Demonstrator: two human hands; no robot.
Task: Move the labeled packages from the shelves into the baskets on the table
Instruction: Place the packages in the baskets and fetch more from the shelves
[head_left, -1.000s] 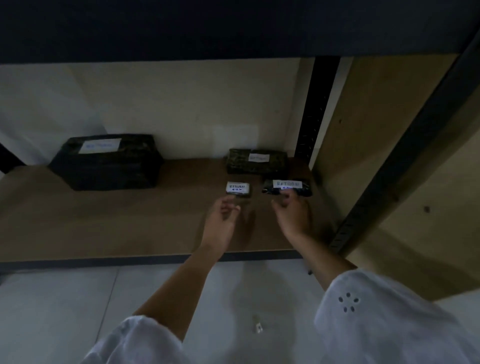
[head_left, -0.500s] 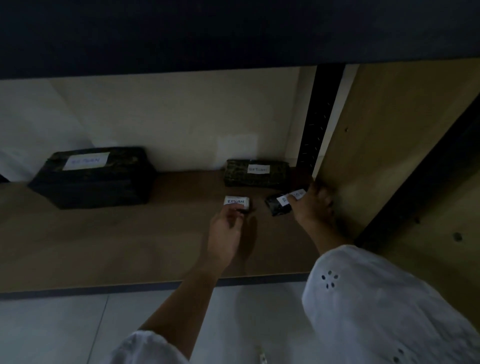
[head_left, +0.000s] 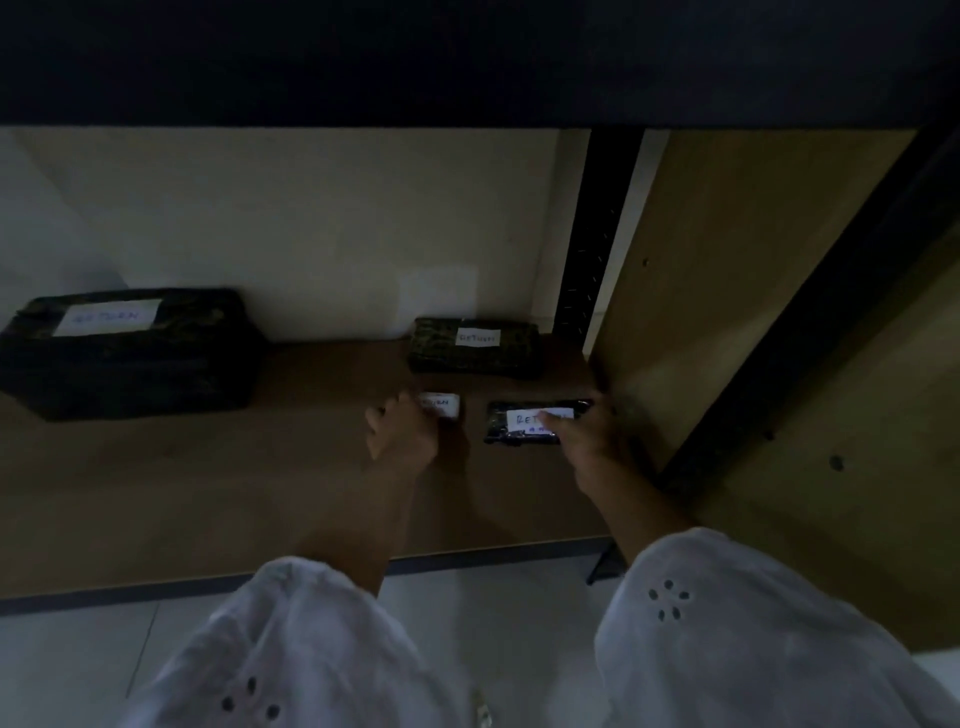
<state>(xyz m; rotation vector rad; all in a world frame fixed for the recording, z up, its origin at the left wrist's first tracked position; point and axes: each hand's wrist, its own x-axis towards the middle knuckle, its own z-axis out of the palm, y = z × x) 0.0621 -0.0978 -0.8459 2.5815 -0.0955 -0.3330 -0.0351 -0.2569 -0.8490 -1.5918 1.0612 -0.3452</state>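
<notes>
On a low wooden shelf (head_left: 208, 493) lie dark wrapped packages with white "RETURN" labels. My left hand (head_left: 402, 434) grips a tiny package (head_left: 444, 404) at the shelf's middle right; most of it is hidden under my fingers. My right hand (head_left: 587, 434) holds a flat black package (head_left: 519, 423), thumb across its label, fingers at its right end. Behind them a medium package (head_left: 475, 345) lies against the back wall. A big black package (head_left: 130, 353) sits at the far left.
A black perforated upright (head_left: 592, 249) and a wooden side panel (head_left: 727, 312) close the shelf on the right. The shelf above (head_left: 467, 57) overhangs darkly. Pale tiled floor (head_left: 78, 665) lies below the shelf's front edge. No baskets or table are in view.
Both hands have reached forward onto the two small packages. The flat black package, tilted half a second ago, now lies level in my right hand. My left hand has closed over the tiny one.
</notes>
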